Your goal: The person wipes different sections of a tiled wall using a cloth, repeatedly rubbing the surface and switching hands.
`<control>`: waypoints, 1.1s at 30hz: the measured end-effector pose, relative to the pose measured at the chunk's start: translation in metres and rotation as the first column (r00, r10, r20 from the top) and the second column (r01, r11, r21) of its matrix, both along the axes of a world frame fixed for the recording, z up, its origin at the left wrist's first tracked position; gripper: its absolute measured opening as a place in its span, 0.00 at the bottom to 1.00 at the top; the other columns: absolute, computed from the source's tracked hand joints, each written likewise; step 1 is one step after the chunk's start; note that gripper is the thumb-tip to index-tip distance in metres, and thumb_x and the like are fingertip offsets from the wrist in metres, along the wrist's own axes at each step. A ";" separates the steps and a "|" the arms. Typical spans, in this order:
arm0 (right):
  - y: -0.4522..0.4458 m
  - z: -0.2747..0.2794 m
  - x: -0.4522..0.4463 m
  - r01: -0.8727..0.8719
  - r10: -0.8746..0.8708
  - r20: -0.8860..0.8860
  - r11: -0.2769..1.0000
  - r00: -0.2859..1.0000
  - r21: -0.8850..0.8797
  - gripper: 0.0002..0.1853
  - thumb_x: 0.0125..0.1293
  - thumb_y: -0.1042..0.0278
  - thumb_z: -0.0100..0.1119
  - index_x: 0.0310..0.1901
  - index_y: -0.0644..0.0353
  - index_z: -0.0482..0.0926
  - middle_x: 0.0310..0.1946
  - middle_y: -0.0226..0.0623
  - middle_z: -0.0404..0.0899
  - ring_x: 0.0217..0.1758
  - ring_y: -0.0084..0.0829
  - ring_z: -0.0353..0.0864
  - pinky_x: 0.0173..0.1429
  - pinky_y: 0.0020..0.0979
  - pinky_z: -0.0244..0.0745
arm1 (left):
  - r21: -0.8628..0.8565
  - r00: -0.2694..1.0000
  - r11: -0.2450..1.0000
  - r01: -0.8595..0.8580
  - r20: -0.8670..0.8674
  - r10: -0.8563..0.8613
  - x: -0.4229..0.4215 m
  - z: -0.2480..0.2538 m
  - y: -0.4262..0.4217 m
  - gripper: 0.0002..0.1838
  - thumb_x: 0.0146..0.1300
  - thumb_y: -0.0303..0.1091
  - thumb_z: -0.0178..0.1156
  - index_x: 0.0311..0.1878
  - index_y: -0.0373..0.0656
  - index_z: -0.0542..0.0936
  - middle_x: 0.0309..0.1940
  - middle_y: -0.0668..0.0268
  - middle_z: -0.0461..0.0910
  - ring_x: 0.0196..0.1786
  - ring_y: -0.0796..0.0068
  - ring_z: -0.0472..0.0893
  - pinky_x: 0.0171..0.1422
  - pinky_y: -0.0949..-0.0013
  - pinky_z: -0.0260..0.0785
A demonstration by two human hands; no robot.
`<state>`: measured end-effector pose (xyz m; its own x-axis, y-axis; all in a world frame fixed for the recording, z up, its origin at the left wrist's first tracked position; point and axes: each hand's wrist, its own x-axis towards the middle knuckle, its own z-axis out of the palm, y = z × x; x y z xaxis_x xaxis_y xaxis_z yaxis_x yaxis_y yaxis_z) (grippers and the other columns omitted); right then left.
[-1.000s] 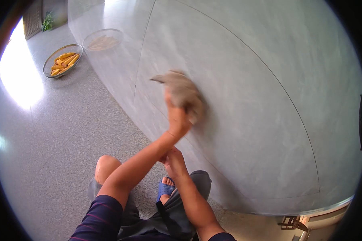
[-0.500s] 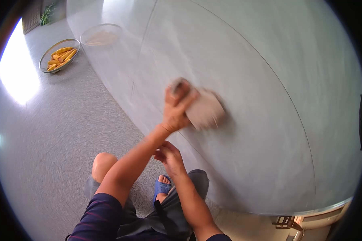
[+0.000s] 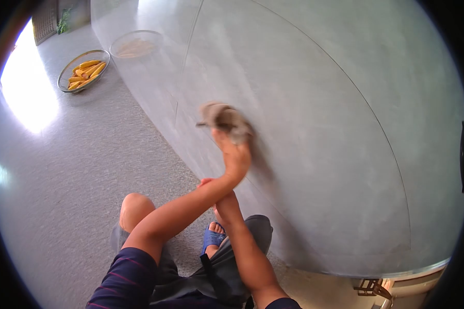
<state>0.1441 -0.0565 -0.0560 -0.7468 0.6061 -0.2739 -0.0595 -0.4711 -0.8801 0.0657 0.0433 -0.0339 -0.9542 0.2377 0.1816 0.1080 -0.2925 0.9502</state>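
Observation:
A crumpled grey-brown cloth (image 3: 222,119), blurred by motion, is held by my left hand (image 3: 235,154) against a smooth pale grey panel (image 3: 314,154). The hand is bent at the wrist, its fingers partly covered by the cloth. My right hand (image 3: 226,207) lies beneath my left forearm, which crosses over it. Only a fingertip above the forearm and part of the hand below it show, so its grip is hidden.
A glass-like bowl (image 3: 83,71) of yellow corn cobs (image 3: 87,73) stands on the speckled grey floor (image 3: 103,149), mirrored in the panel. A blue slipper (image 3: 212,238) is on my foot. A brown wooden object (image 3: 371,287) sits at lower right.
My left hand has moved the cloth left and slightly up across the panel, and the cloth has bunched up. My left forearm now covers most of my right hand.

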 end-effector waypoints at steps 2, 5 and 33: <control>-0.004 0.006 0.000 -0.026 0.026 0.004 0.998 1.000 0.062 0.18 0.67 0.61 0.64 0.51 0.65 0.76 0.45 0.37 0.81 0.49 0.27 0.80 0.54 0.29 0.75 | -0.097 0.852 0.990 0.099 -0.505 -0.135 0.005 0.029 -0.029 0.34 0.59 0.36 0.62 0.69 0.38 0.67 0.74 0.44 0.51 0.76 0.41 0.50 0.80 0.49 0.45; -0.002 -0.008 -0.006 -0.090 0.094 -0.036 0.991 0.995 0.103 0.18 0.67 0.61 0.64 0.52 0.64 0.76 0.45 0.37 0.81 0.49 0.27 0.80 0.54 0.29 0.75 | -0.150 0.469 0.982 0.112 -0.864 -0.185 -0.006 0.041 -0.041 0.35 0.56 0.37 0.65 0.69 0.45 0.68 0.73 0.45 0.52 0.76 0.41 0.50 0.80 0.46 0.44; -0.015 -0.008 -0.011 -0.249 0.193 0.246 0.943 0.950 0.221 0.14 0.73 0.63 0.54 0.53 0.63 0.77 0.44 0.33 0.82 0.47 0.25 0.80 0.53 0.31 0.75 | -0.194 0.992 0.981 -0.003 0.125 0.028 -0.044 -0.041 0.010 0.32 0.69 0.45 0.54 0.69 0.34 0.62 0.71 0.38 0.52 0.72 0.41 0.56 0.77 0.48 0.46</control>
